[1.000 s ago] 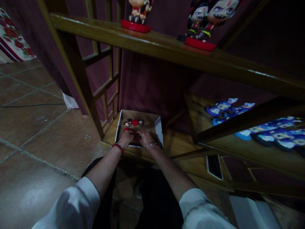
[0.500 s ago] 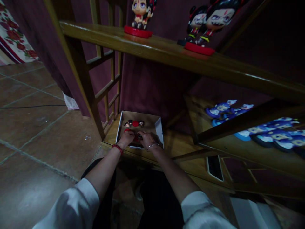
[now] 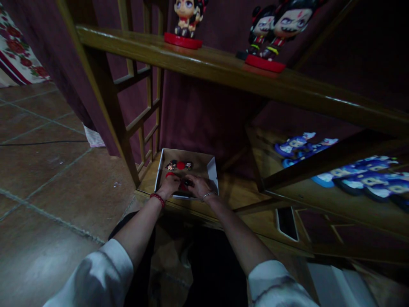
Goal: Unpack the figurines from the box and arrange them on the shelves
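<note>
A shallow cardboard box with white outer sides lies on the low wooden shelf, and both my hands reach into it. My right hand has its fingers bent round a small black-haired figurine near the front of the box. Beside it, my left hand has curled fingers, and what they grip is hidden; a red round piece shows just behind them. Farther back in the box lie a figurine, a red disc and another small figurine.
Above the box runs a wooden shelf board bearing large figurines on red bases. Several blue-and-white figurines stand on the shelf at right. A phone-like dark slab lies on the wood. A lattice panel closes the left side.
My right hand has shifted slightly to the right, and more of the black-haired figurine shows at its fingers. My left hand stays almost in place. The view has moved a little.
</note>
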Available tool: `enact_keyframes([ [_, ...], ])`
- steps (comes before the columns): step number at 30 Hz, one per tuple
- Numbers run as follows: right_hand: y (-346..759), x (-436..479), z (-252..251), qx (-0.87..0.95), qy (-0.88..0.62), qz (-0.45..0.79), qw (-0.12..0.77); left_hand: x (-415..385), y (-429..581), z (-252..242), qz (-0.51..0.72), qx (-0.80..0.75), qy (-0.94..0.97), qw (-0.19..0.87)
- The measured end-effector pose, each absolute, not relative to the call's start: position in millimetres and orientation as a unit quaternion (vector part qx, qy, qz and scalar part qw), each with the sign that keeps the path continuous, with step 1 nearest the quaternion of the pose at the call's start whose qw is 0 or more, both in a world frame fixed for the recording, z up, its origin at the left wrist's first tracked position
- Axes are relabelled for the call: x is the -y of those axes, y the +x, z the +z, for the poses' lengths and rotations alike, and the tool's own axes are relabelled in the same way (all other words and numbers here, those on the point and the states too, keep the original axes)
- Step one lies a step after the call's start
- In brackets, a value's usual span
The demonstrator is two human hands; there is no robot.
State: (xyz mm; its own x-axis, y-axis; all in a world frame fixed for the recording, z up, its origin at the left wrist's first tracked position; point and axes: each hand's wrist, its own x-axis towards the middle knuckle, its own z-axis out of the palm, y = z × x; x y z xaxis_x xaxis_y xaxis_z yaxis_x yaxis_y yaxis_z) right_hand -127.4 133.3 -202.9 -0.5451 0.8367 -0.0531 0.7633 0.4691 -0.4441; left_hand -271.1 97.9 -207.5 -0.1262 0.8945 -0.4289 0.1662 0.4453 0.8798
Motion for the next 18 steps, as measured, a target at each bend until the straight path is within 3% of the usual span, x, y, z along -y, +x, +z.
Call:
enact_keyframes([
  [18, -143.3, -125.8, -187.9, 0.874, -0.459, 0.158, -0.023, -101.6, -270.3, -217.9, 0.337, -0.676, 0.420, 0.503],
])
